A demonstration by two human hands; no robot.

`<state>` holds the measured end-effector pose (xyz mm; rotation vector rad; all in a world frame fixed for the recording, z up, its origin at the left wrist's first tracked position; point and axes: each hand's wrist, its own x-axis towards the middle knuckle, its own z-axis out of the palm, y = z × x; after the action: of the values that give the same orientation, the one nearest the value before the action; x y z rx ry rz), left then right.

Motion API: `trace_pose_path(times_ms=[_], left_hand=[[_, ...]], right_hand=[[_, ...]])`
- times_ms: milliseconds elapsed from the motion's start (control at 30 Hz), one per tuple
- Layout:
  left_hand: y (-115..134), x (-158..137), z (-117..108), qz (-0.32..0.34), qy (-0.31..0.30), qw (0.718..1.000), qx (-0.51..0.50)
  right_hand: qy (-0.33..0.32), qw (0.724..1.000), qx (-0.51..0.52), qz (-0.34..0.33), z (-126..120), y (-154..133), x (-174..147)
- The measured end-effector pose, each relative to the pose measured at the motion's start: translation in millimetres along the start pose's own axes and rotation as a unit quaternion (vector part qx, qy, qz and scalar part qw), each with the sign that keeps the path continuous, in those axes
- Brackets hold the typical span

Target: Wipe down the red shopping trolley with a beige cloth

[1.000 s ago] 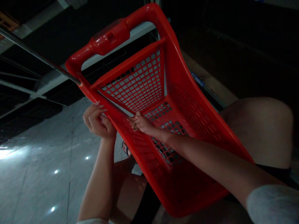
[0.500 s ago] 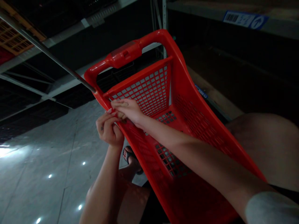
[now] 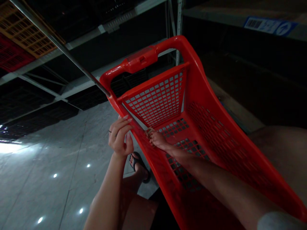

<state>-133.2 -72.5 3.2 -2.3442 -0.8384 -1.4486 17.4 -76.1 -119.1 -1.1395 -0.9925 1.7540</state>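
Observation:
A red plastic shopping cart [image 3: 213,105] with a lattice back panel and slotted walls fills the middle of the view. Down inside it, my right hand [image 3: 158,140] is closed around a crumpled tan cloth [image 3: 149,131], pressed against the inner face of the left side wall. Outside the cart, my left hand [image 3: 121,135] touches the left rim with its fingertips. Its fingers are loosely bent, the thumb stands apart, and a dark ring shows on one finger. No goods show in the lit part of the basket; its near end is in deep shadow.
Metal shelving [image 3: 81,84] runs behind the cart, with an orange crate [image 3: 31,35] and a red crate [image 3: 14,54] at upper left. A metal rod [image 3: 69,54] meets the cart's left corner. Another shelf with a blue label [image 3: 270,26] stands right. My sandalled foot [image 3: 139,166] is beside the cart.
My right hand has moved with the cloth from the left rim down inside the cart. My left hand has loosened at the rim. The cart appears shifted slightly right in view.

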Motion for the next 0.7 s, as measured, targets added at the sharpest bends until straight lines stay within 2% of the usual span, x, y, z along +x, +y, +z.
trace_pose_path(times_ms=[67,167,267,333,367,400,467,533,600,700], left_hand=[[3.2,-2.4,-5.9,0.012,-0.041,0.999,-0.016],[9.2,-6.6,-11.9,0.017,-0.07,0.997,-0.026],[12.7,-10.0,-14.6,0.014,-0.057,0.998,-0.036],[12.9,-11.4,-15.7,0.016,-0.044,0.998,-0.04],[12.6,-11.7,-16.2,0.015,-0.041,0.998,-0.038],[12.2,-11.9,-16.5,0.012,-0.041,0.998,-0.034],[11.1,-11.6,-16.9,0.003,-0.043,0.999,-0.021],[10.1,-11.2,-16.7,-0.006,-0.039,0.999,-0.012],[9.7,-11.0,-16.1,-0.013,-0.026,0.999,-0.012],[10.5,-11.3,-15.0,-0.023,-0.011,1.0,-0.013]], right_hand=[[0.02,1.0,0.009,0.005,7.4,-9.5,5.6],[0.042,0.998,0.041,-0.035,27.5,-57.9,20.9],[0.031,0.979,0.06,-0.191,47.5,-125.4,29.1],[0.007,0.966,0.041,-0.256,56.0,-158.0,31.0],[-0.002,0.96,0.032,-0.278,57.9,-165.4,31.9],[-0.004,0.956,0.027,-0.292,58.2,-165.7,32.7],[0.006,0.957,0.026,-0.29,52.8,-146.2,33.5],[0.014,0.976,0.033,-0.216,39.9,-107.9,30.7],[-0.006,0.996,0.039,-0.08,23.3,-65.4,23.7],[-0.018,0.999,0.041,-0.008,6.2,-21.9,13.9]])
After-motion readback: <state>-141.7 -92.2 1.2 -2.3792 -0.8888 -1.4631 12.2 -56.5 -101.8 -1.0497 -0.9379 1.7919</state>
